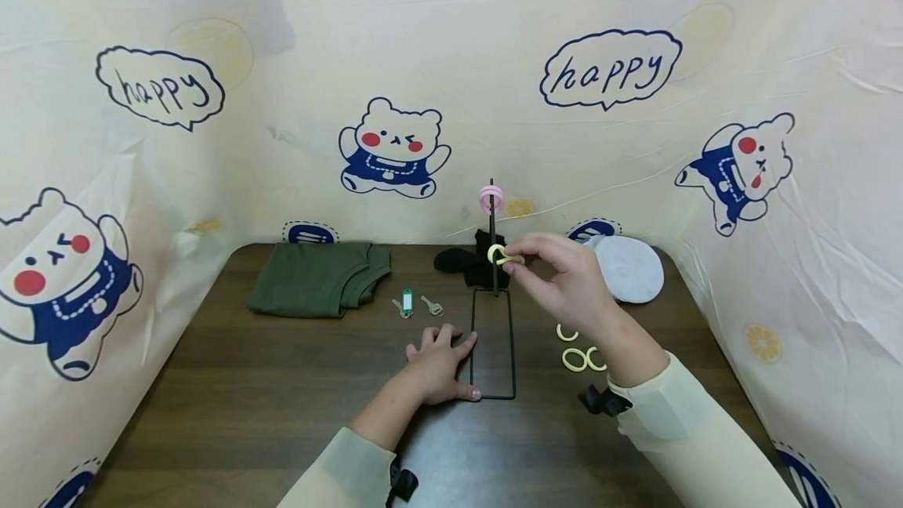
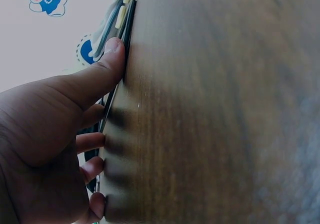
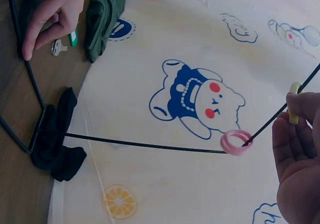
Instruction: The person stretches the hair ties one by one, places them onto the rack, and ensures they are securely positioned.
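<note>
A black wire stand (image 1: 513, 347) has its rectangular base on the table and a rod bent at the top. My left hand (image 1: 439, 367) touches the base's left side, thumb at the near corner, fingers spread. Between thumb and fingertips my right hand (image 1: 564, 277) pinches a yellow ring (image 3: 295, 104) at the rod's arm. From the head view I cannot tell whether one or two yellow rings are there. Pink rings (image 3: 236, 142) hang round the rod at its upper bend. Three yellow rings (image 1: 574, 360) lie on the table under my right forearm, partly covered.
Behind the stand lies a black cloth item (image 1: 455, 260). Folded green fabric (image 1: 310, 281) sits at back left, with a green-tagged key (image 1: 407, 302) and a loose key (image 1: 433, 306) near it. A white round item (image 1: 631, 269) lies at back right. A printed curtain (image 1: 451, 38) surrounds the table.
</note>
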